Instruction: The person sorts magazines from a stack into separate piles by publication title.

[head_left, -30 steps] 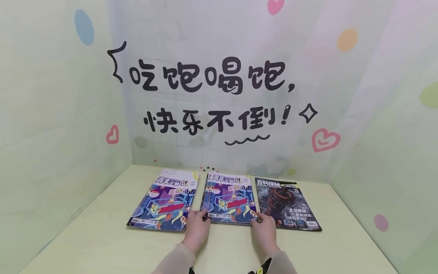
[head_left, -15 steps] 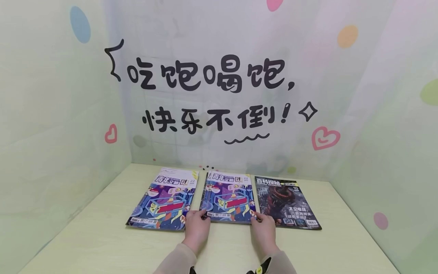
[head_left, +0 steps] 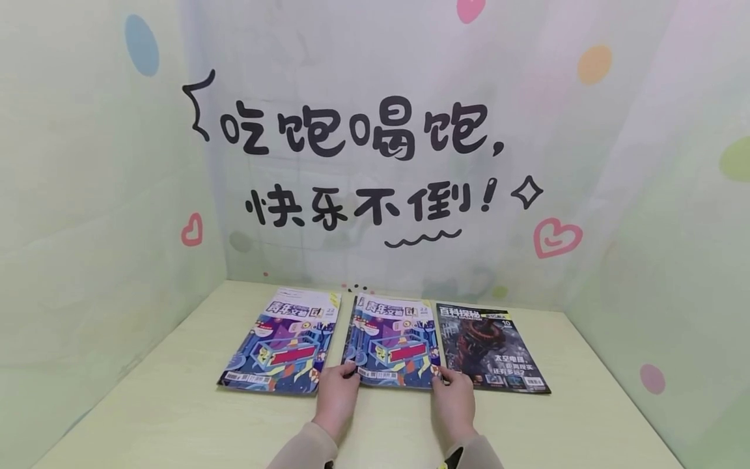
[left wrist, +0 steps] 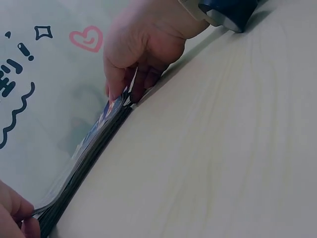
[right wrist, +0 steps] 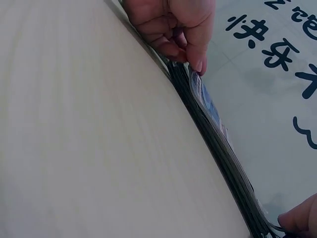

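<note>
Three groups of magazines lie side by side. In the head view, my left hand (head_left: 338, 394) pinches the near left corner of the top purple-and-blue magazine (head_left: 398, 345) on the middle stack. The near right corner is pinched by my right hand (head_left: 454, 400). That magazine's near edge is raised slightly off the dark stack (right wrist: 213, 144) beneath, as the right wrist view shows. The right hand (left wrist: 143, 49) appears at the top of the left wrist view, and the left hand (right wrist: 173, 25) at the top of the right wrist view.
A matching purple magazine (head_left: 287, 345) lies to the left, its cover facing up. On the right is a dark-covered magazine (head_left: 492, 348). The pale table (head_left: 176, 417) is enclosed by printed fabric walls (head_left: 375, 58) at the back and both sides.
Both hands have drawn the top middle magazine slightly toward me, and more of the stack's left edge shows under it. The outer magazines have stayed put.
</note>
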Demonstrator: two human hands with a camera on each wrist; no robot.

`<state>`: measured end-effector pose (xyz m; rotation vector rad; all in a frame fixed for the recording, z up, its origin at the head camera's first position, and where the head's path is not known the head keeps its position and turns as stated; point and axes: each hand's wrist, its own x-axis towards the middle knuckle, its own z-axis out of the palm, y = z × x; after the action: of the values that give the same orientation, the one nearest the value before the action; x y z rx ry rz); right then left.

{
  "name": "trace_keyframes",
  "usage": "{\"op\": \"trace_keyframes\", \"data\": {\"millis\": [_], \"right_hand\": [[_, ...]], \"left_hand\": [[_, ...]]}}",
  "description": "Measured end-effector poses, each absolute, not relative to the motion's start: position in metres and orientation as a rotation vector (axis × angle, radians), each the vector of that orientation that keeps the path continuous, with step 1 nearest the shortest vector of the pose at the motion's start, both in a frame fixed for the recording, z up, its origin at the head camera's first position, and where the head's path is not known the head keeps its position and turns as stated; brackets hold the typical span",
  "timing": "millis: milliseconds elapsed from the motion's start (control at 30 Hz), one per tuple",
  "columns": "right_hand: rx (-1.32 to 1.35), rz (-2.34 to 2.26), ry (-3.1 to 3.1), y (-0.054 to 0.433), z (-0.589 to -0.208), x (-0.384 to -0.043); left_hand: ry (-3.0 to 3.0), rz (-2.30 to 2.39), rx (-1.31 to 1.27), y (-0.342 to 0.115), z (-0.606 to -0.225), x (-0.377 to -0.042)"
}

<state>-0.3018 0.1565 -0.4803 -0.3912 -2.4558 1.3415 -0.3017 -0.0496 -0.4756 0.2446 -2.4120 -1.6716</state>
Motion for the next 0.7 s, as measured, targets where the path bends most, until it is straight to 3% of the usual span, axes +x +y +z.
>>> {"op": "trace_keyframes", "data": {"millis": [267,700], "right_hand": [[-0.409,1.439,-2.393,0.156,-0.479,-0.299],[-0.505,1.965,-2.131,0.157,-0.478,-0.289]], "left_hand": [[-2.315,-1.851,0.306,-0.050,-0.478,-0.302],[-2.258,-1.989,0.400,-0.049,-0.479,-0.292]]}}
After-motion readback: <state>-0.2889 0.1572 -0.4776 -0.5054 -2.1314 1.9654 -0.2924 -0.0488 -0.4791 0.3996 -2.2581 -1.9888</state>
